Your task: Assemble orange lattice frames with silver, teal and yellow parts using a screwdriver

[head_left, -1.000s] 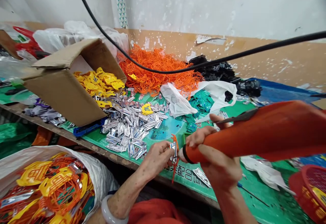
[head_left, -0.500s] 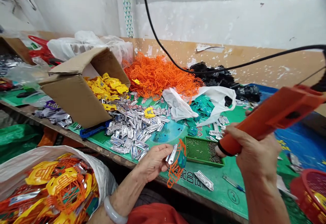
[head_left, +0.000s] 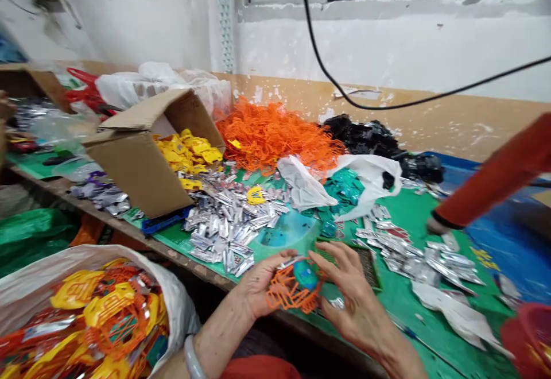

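My left hand (head_left: 260,284) is closed on an orange plastic lattice frame (head_left: 287,293), which carries a teal plastic piece (head_left: 305,275) and a silver strip along its top. My right hand (head_left: 350,296) is at the frame's right edge, its fingers curved and spread apart; whether a fingertip touches the frame is hard to tell. Off to the right, an orange-red electric screwdriver (head_left: 495,172) hangs tilted and blurred, with no hand on it. Partly behind my right hand is a green tray (head_left: 375,275) with small screws.
Silver parts (head_left: 228,224) are heaped left of centre, beside a tipped cardboard box (head_left: 133,166) of yellow pieces. Behind lie orange frames (head_left: 279,138), black parts (head_left: 361,135) and a white bag (head_left: 370,181) with teal pieces. A filled sack (head_left: 167,287) stands front left. A black cable (head_left: 318,46) hangs overhead.
My right hand has let go of the screwdriver, which now hangs farther right, and has moved left to the orange frame. My left hand has turned the frame flatter toward me.
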The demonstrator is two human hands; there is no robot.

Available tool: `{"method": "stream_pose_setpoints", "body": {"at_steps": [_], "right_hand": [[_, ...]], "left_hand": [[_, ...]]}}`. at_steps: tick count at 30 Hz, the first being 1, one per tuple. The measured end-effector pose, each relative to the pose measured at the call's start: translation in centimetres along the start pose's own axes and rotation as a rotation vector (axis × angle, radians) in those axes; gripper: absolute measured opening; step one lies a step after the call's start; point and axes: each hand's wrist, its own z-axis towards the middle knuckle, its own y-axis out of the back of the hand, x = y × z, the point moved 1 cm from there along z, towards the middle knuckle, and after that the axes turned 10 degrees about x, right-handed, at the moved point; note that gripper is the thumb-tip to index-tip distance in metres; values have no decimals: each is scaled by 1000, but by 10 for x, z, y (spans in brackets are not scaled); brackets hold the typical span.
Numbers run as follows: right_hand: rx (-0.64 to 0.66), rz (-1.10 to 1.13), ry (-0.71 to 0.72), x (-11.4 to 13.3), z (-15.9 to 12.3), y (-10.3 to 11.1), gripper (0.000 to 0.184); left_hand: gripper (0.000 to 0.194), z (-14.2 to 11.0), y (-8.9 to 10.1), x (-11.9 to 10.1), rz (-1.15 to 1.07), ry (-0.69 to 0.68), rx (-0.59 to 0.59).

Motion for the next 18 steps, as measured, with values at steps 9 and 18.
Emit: {"method": "stream_pose_setpoints", "body": {"at_steps": [9, 18], "right_hand": [[-54, 62, 123, -12, 6, -27, 34], [-82, -33, -143, 22, 1, -64, 27]], "left_hand": [[33, -13, 11, 17, -248, 18, 11], [65, -42, 19, 27, 555, -317, -52]]}}
